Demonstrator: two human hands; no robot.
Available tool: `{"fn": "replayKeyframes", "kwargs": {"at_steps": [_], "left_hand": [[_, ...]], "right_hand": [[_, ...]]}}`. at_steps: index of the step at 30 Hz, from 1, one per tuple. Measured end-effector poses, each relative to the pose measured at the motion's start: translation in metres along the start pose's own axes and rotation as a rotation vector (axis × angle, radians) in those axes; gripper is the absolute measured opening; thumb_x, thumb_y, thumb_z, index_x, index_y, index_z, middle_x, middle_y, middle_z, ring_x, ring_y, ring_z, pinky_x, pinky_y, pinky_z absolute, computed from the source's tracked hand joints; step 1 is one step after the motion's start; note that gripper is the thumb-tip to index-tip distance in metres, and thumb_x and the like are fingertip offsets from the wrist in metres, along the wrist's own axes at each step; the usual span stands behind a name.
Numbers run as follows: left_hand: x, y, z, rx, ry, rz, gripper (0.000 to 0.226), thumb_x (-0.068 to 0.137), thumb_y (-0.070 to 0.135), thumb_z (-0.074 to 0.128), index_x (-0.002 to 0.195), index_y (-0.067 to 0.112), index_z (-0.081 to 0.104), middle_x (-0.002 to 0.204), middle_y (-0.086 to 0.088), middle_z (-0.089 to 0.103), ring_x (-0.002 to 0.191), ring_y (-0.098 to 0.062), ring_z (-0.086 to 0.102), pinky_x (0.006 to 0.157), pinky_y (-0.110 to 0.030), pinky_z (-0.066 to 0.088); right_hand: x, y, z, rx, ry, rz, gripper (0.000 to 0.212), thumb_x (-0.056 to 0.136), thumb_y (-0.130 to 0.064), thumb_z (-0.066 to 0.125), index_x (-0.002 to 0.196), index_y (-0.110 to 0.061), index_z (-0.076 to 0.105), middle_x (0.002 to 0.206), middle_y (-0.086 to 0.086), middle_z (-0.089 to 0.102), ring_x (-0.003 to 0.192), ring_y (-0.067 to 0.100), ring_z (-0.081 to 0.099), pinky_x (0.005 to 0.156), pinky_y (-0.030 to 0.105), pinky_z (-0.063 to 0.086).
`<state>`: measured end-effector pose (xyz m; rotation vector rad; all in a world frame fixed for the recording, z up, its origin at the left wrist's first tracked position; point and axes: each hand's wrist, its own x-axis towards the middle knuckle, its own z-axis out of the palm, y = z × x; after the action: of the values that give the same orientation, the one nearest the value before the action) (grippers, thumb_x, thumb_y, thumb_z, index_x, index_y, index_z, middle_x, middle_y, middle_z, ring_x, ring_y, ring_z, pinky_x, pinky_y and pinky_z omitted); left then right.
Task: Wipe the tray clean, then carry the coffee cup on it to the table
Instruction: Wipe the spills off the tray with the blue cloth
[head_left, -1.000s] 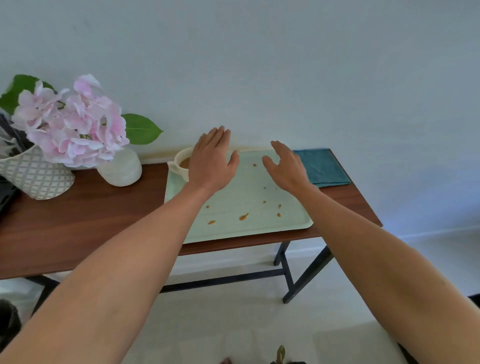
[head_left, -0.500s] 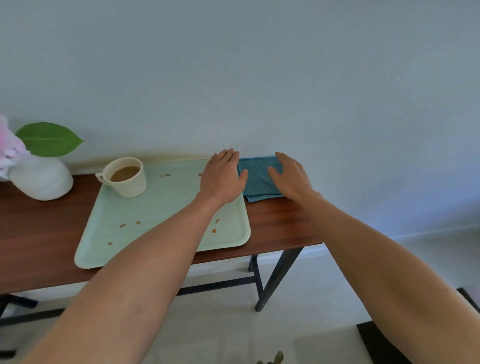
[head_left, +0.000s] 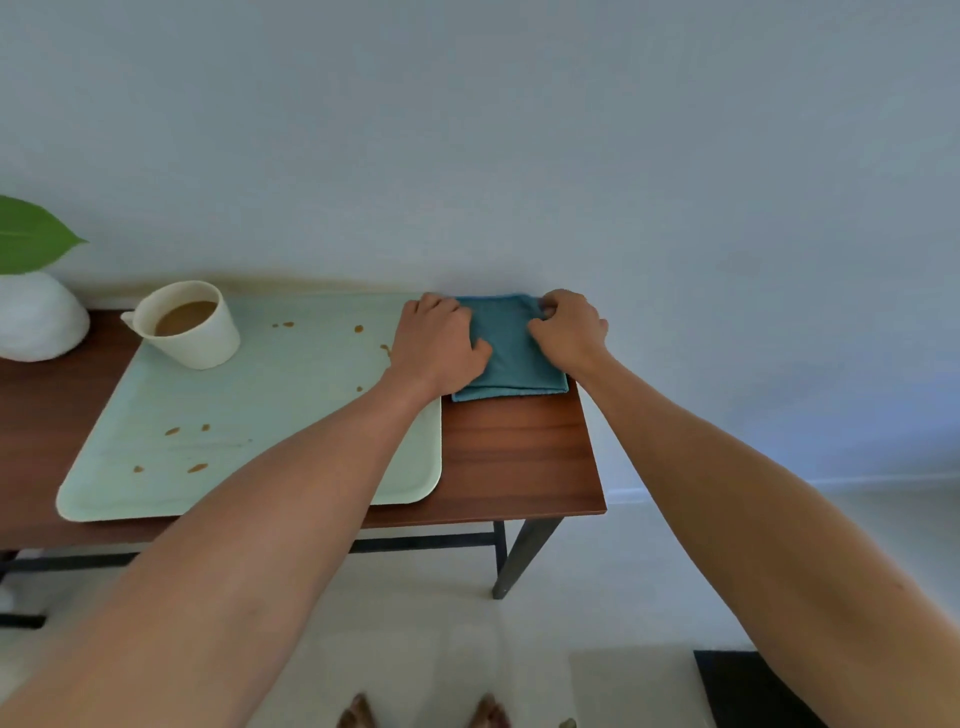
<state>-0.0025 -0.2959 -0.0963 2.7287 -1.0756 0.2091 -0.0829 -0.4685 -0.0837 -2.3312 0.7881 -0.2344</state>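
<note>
A pale green tray lies on a narrow wooden side table, with several brown coffee drops across it. A cream cup of coffee stands in the tray's far left corner. Just right of the tray, against the wall, lies a folded teal cloth. My left hand rests on the cloth's left side, fingers curled over it. The fingers of my right hand are closed on the cloth's far right corner.
A white vase with a green leaf stands at the left, close to the cup. The table ends just right of the cloth. Light floor below shows my bare feet and a dark mat at lower right.
My view has swung right, so the flowers left the frame. Both hands moved from over the tray onto the teal cloth and closed on it.
</note>
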Motion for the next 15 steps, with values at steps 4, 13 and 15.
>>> {"fn": "replayKeyframes", "kwargs": {"at_steps": [4,13,15], "left_hand": [[0.003,0.000,0.001,-0.011,0.019,-0.025,0.047,0.080,0.047,0.054,0.110,0.015,0.070,0.113,-0.002,0.067,0.114,-0.026,0.052,0.096,-0.038,0.034],[0.001,-0.001,-0.025,-0.326,0.184,-0.125,0.065,0.071,0.028,0.075,0.132,0.029,0.055,0.132,-0.004,0.044,0.121,-0.025,0.044,0.094,-0.034,0.025],[0.001,-0.006,-0.036,-0.340,0.191,-0.128,0.033,0.076,0.029,0.077,0.109,0.031,0.071,0.128,0.000,0.045,0.119,-0.020,0.042,0.094,-0.032,0.022]], "right_hand": [[0.001,-0.006,-0.003,0.196,-0.071,0.040,0.019,0.079,-0.013,0.064,0.093,-0.023,0.074,0.098,-0.012,0.073,0.094,0.019,0.065,0.099,0.043,0.045],[-0.016,-0.028,-0.032,0.535,-0.178,-0.262,0.030,0.081,0.009,0.053,0.085,-0.017,0.069,0.093,0.005,0.076,0.096,0.022,0.071,0.090,0.037,0.056],[-0.016,-0.039,-0.041,0.570,-0.159,-0.288,0.031,0.080,0.008,0.053,0.082,-0.019,0.068,0.093,0.006,0.076,0.100,0.026,0.070,0.096,0.042,0.055]]}}
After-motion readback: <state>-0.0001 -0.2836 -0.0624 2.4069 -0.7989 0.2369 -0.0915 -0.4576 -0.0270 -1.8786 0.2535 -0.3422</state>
